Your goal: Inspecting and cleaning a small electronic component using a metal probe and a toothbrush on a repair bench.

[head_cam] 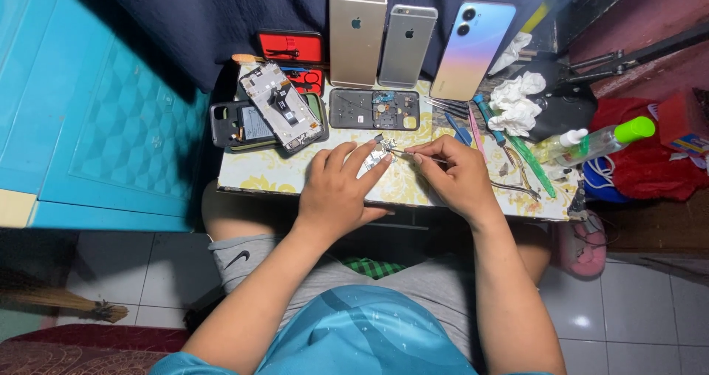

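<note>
1. Pressing down with flattened, spread fingers, the left hand (336, 190) pins a small circuit board (378, 153) to the desk (255, 179); it steadies the part and grips nothing.
2. The right hand (454, 172) is pinched narrow around a thin metal tool (399, 152), whose tip meets the board just beside the left fingertips. What kind of tool it is cannot be told.
3. Judging by the layout, disassembly looks well along: the board is out of its phone, while reassembly appears untouched.
4. Just beyond the hands lies an opened dark phone frame (374, 109) with its insides exposed.
5. Beyond the left hand and to its left sit a removed screen assembly (281, 105) and a dark phone case (233, 124), with a red tool case (290, 48) farther back.
6. Farthest beyond both hands, 3 phones stand face-down against the dark cloth: a gold phone (357, 39), a grey phone (408, 46) and a pastel phone (473, 50).
7. To the right of the right hand lie loose hand tools (509, 150), crumpled tissue (517, 101) and a green-capped bottle (609, 138).
</note>
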